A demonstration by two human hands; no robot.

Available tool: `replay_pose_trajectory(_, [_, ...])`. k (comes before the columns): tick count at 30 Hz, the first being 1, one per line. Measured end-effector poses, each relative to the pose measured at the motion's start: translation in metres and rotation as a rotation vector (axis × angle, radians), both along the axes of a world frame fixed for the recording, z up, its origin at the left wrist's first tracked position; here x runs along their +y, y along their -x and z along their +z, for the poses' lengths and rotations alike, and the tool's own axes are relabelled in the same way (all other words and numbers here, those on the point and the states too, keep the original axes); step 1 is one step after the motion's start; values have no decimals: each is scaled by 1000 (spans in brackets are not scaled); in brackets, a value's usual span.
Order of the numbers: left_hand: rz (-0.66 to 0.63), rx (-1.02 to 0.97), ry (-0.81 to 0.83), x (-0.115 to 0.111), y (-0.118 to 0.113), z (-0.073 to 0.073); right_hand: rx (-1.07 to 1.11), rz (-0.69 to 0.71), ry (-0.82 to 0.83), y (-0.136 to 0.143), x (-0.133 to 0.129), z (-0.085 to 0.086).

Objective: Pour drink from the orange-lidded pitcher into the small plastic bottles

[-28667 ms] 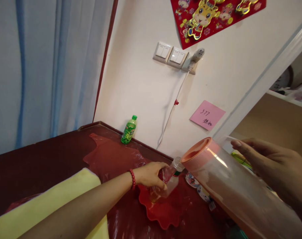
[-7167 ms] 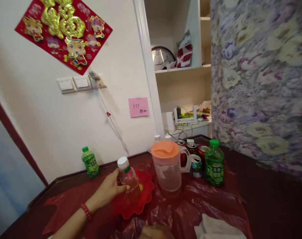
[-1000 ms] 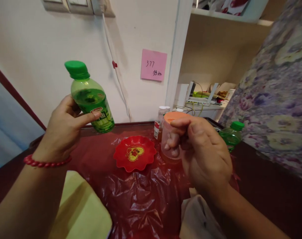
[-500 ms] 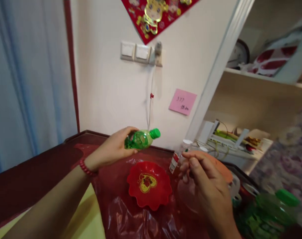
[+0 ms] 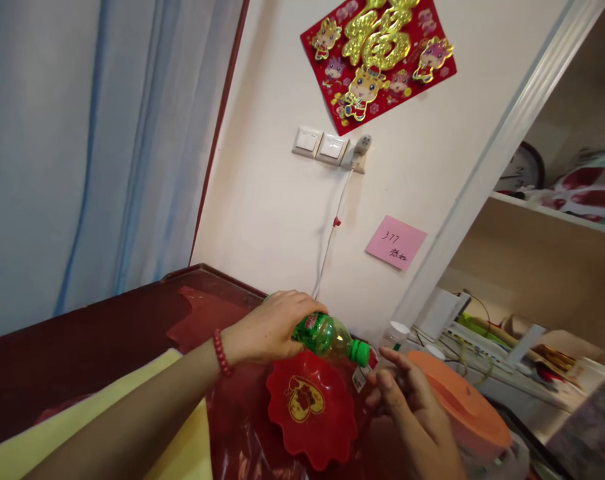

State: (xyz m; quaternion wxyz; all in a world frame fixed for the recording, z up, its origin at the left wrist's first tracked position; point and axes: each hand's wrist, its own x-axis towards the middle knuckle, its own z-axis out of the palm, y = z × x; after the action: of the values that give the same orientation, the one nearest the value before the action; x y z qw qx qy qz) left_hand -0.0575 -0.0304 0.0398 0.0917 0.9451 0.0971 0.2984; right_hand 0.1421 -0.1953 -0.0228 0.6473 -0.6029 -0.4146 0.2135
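Observation:
My left hand, with a red bead bracelet on its wrist, grips a green plastic drink bottle by its body. The bottle lies tilted, its green cap on and pointing right and slightly down. Beneath it, a red scalloped plate with a gold heart print rests on the table. My right hand hovers just right of the cap, apart from it. Its fingers are loosely curled and spread, and nothing shows between them.
An orange lid lies right of my right hand, near a clear jar with a white lid. A yellow cloth covers the table's near left. The wall rises behind, with a white cord. Cluttered shelves stand at right.
The bottle in my left hand has moved right and down, its cap turning from slightly upward to slightly downward. The cap is now close to my right hand. The view has shifted.

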Motion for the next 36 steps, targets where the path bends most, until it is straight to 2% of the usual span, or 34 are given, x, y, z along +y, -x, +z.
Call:
replay_pose_trajectory(3, [7,18,-28,-4,-4,-3,13,36,-1,0,3,-6])
replay_pose_trajectory(7, [5,44,-34,-8,-7,-8,19,26,-38,8,6,-6])
replay_pose_trajectory(14, [-13,61,-37,-8,-8,-11,-70,61,-33,8,7,-9])
replay_pose_trajectory(17, [-22,67,-34,-6,-8,-11,-96,31,-33,9,8,-11])
replay_pose_trajectory(26, [-40,73,-20,-2,-7,-10,-313,56,-87,6,11,-20])
replay_pose_trajectory(33, [-38,84,-25,-2,-8,-11,-272,-17,-66,9,10,-8])
replay_pose_trajectory(36, [-41,91,-17,-2,-9,-11,-272,30,-18,14,9,-4])
